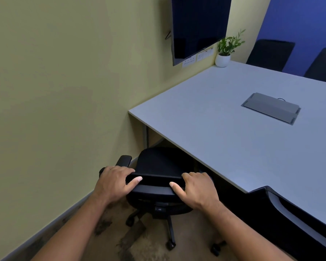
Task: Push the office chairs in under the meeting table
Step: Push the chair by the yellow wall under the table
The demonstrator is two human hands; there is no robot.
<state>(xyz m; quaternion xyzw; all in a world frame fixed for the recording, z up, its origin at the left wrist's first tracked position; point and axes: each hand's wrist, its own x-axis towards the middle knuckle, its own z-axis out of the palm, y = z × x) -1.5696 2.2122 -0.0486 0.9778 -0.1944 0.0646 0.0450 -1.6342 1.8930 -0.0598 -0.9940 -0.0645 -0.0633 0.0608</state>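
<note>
A black office chair (pixel 158 166) stands at the near left corner of the white meeting table (pixel 224 132), its seat partly under the table edge. My left hand (pixel 115 182) grips the left end of the chair's backrest top. My right hand (pixel 198 187) grips the right end of the same backrest. The chair's wheeled base (pixel 169 232) shows below on the floor. A second black chair (pixel 282 210) stands to the right, its back against the table's near edge.
A yellow wall (pixel 64 91) runs close along the chair's left side. Two more dark chairs (pixel 269 53) sit at the table's far side. A potted plant (pixel 224 53), a wall screen (pixel 198 25) and a grey cable box (pixel 271 108) are on or near the table.
</note>
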